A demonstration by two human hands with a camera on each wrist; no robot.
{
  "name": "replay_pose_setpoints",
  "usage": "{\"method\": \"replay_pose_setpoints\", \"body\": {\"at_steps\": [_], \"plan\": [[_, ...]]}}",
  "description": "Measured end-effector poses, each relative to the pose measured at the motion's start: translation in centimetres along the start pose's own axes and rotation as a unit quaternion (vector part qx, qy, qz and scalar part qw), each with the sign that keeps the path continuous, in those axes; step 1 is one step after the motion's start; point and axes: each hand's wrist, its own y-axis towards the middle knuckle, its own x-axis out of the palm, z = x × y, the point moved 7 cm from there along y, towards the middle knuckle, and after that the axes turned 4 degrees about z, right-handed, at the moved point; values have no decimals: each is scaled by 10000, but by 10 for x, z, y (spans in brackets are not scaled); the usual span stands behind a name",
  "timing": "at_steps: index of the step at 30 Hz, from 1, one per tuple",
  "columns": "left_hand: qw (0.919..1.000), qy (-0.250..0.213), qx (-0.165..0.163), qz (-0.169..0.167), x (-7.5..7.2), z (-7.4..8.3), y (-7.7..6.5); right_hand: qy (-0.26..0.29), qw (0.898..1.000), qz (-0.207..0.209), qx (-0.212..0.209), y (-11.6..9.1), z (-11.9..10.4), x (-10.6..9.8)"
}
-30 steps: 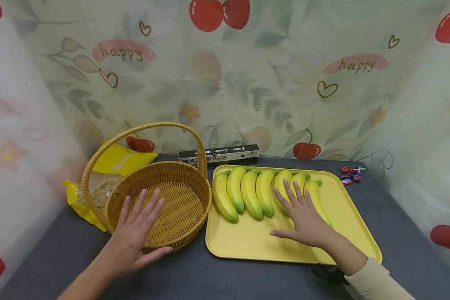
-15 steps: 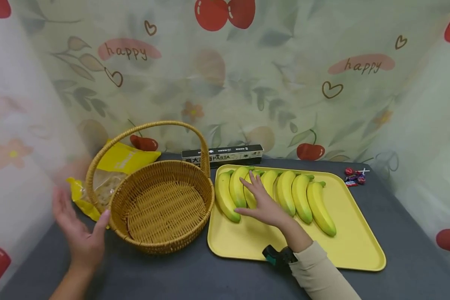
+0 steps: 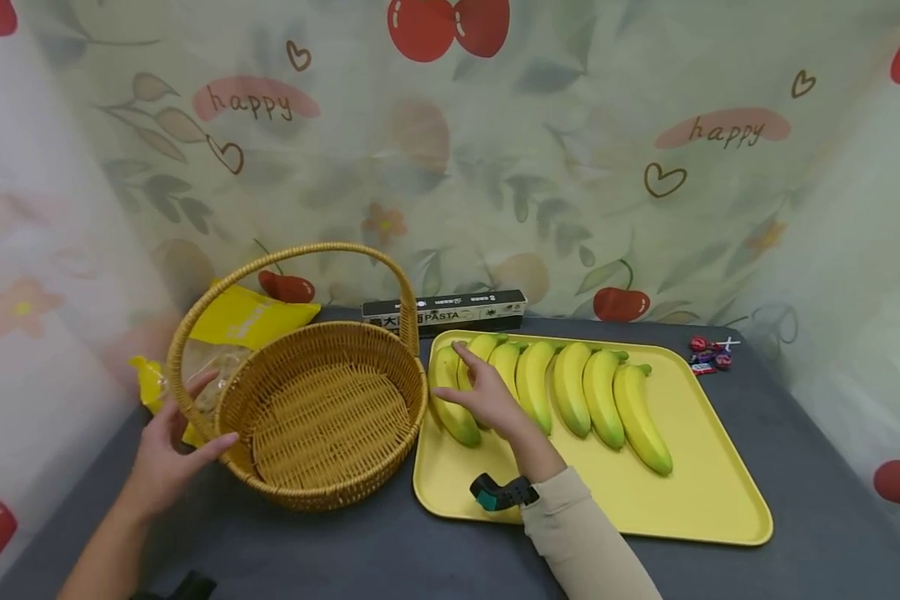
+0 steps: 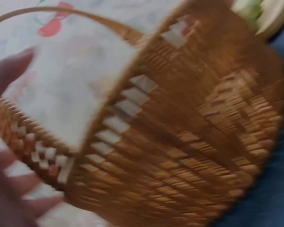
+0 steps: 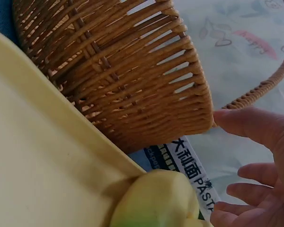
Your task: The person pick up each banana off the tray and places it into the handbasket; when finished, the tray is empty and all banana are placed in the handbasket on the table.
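A round wicker basket (image 3: 333,433) with a tall arched handle stands left of the middle in the head view. My left hand (image 3: 161,458) is at its left side, thumb and fingers spread near the rim and the foot of the handle. In the left wrist view the hand is blurred; contact cannot be told. My right hand (image 3: 487,400), fingers apart and holding nothing, hovers over the leftmost bananas. Its thumb is near the basket's rim in the right wrist view. Several yellow-green bananas (image 3: 570,387) lie in a row on the yellow tray (image 3: 705,492).
Behind the basket leans a yellow bag (image 3: 258,321) with a see-through part. A black-and-white pasta box (image 3: 465,310) lies against the back curtain. Wrapped candies and a lollipop (image 3: 711,354) sit beyond the tray's right corner.
My left hand swung out left from in front of the basket, then came in to its left side. My right hand travelled left across the bananas toward the basket.
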Motion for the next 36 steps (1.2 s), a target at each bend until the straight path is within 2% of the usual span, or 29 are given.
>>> {"method": "replay_pose_setpoints", "body": {"at_steps": [1, 3, 5, 7, 9, 12, 15, 22, 26, 29, 36], "plan": [[9989, 210, -121, -411, 3, -1, 2, 112, 9999, 6, 47, 1, 1, 2], [9910, 513, -370, -1178, 7, -5, 5, 312, 9995, -9, 110, 2, 4, 6], [9811, 541, -565, -1772, 11, -8, 7, 446, 9989, -44, 158, 2, 7, 10], [9738, 541, -697, -2094, 12, -11, 7, 499, 9985, -115, 203, 1, 11, 14], [9698, 699, -648, -2245, 11, -14, 7, 492, 9984, -179, 217, 1, 13, 19], [9652, 875, -531, -2406, 10, -15, 5, 433, 9988, -145, 179, -1, 16, 21], [9631, 857, -431, -2514, 11, -15, 4, 385, 9991, -48, 159, -2, 17, 19], [9616, 582, -554, -2624, 15, -19, 4, 396, 9985, -104, 354, -12, 5, 13], [9615, 607, -607, -2611, 15, -20, 3, 260, 9989, -36, 397, -7, 21, 14], [9613, 730, -707, -2560, 15, -19, 4, 159, 9990, -17, 423, 0, 36, 16], [9614, 1318, -662, -2321, 12, -17, 11, 47, 9991, -32, 413, 4, 39, 16]]}}
